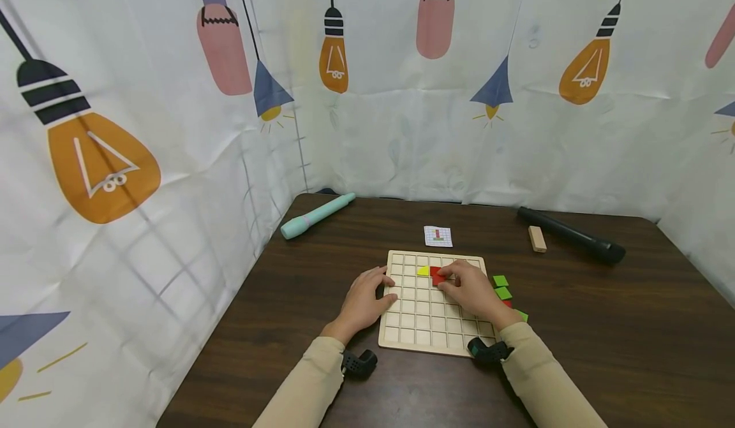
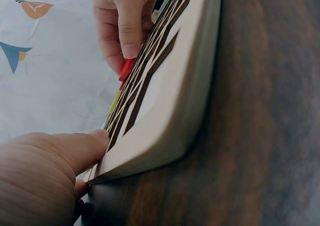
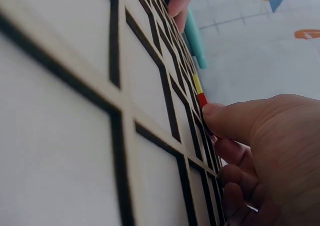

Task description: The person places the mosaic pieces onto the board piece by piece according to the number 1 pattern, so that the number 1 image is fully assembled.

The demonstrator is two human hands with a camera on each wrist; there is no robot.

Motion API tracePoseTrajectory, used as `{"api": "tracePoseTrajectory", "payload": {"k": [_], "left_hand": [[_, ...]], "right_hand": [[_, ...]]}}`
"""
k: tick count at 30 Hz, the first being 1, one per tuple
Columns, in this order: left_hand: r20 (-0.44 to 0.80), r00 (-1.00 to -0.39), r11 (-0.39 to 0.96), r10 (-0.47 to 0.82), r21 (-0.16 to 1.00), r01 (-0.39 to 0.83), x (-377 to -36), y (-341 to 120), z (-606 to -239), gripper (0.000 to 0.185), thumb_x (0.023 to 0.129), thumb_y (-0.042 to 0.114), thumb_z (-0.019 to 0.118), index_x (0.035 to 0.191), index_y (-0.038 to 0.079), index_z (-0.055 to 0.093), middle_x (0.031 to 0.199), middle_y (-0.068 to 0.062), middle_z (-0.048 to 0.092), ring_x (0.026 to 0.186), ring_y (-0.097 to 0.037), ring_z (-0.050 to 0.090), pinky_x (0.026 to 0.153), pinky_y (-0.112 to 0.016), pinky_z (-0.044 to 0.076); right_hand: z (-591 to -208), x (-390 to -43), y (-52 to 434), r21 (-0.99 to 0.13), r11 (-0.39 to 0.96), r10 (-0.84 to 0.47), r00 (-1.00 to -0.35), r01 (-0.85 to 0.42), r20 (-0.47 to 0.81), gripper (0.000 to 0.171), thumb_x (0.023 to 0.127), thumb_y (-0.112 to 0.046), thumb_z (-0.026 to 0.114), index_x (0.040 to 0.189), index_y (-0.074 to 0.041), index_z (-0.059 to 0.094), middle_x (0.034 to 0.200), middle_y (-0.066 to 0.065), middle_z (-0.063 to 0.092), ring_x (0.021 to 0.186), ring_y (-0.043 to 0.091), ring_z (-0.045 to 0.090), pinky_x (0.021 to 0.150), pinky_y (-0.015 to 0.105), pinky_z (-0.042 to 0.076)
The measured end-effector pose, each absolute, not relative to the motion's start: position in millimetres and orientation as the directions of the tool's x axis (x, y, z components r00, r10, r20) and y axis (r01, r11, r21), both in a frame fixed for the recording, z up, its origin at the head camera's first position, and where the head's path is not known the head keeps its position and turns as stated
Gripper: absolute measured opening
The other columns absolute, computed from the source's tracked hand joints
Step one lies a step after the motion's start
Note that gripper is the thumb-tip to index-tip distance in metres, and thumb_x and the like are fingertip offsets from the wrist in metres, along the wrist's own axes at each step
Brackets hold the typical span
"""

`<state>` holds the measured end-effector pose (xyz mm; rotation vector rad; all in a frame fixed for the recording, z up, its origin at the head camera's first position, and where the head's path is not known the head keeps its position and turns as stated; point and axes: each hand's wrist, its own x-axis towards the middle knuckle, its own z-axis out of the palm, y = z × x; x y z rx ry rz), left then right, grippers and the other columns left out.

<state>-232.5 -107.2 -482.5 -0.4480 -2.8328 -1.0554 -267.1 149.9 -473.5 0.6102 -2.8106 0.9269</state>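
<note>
A wooden grid board (image 1: 432, 326) lies flat on the dark table. On its upper rows a yellow triangle piece (image 1: 423, 271) sits next to a red piece (image 1: 436, 277). My right hand (image 1: 453, 277) pinches the red piece (image 3: 202, 99) with thumb and fingers, holding it against the board (image 3: 75, 85). My left hand (image 1: 388, 289) rests on the board's left edge, its thumb (image 2: 75, 148) pressing the rim (image 2: 170, 110). The left wrist view shows the right hand's fingertip (image 2: 130, 48) on the red piece (image 2: 126, 69), with the yellow piece (image 2: 115, 101) just beyond.
Loose green pieces (image 1: 501, 280) and a red one lie just right of the board. A small pattern card (image 1: 438, 236) sits behind it. A teal pen-like tool (image 1: 318, 215) is at the back left, a black cylinder (image 1: 571, 235) and a wooden block (image 1: 536, 238) at the back right. Printed curtains wall the table.
</note>
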Motion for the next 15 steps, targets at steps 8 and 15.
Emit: {"api": "tracePoseTrajectory", "payload": {"k": [8,15], "left_hand": [[0.182,-0.954,0.720,0.240,0.625,0.300,-232.8,-107.0,-481.0,0.025,0.085,0.035,0.062,0.105,0.020,0.060,0.141,0.001,0.038,0.131,-0.021,0.029,0.105,-0.049,0.022],[0.178,-0.954,0.723,0.242,0.623,0.300,-232.2,-106.9,-481.5,0.025,0.085,0.035,0.062,0.105,0.020,0.060,0.141,0.001,0.038,0.131,-0.022,0.029,0.105,-0.050,0.024]], "right_hand": [[-474.8,-268.2,151.0,-0.538,0.728,-0.340,-0.905,-0.425,0.254,0.023,0.080,-0.026,0.069,0.102,-0.020,0.068,0.089,-0.009,0.054,0.061,0.010,0.045,0.051,0.025,0.039],[-475.4,-266.7,151.3,-0.550,0.718,-0.344,-0.904,-0.427,0.253,0.022,0.080,-0.027,0.069,0.101,-0.021,0.068,0.089,-0.008,0.054,0.062,0.011,0.044,0.051,0.025,0.038]]}}
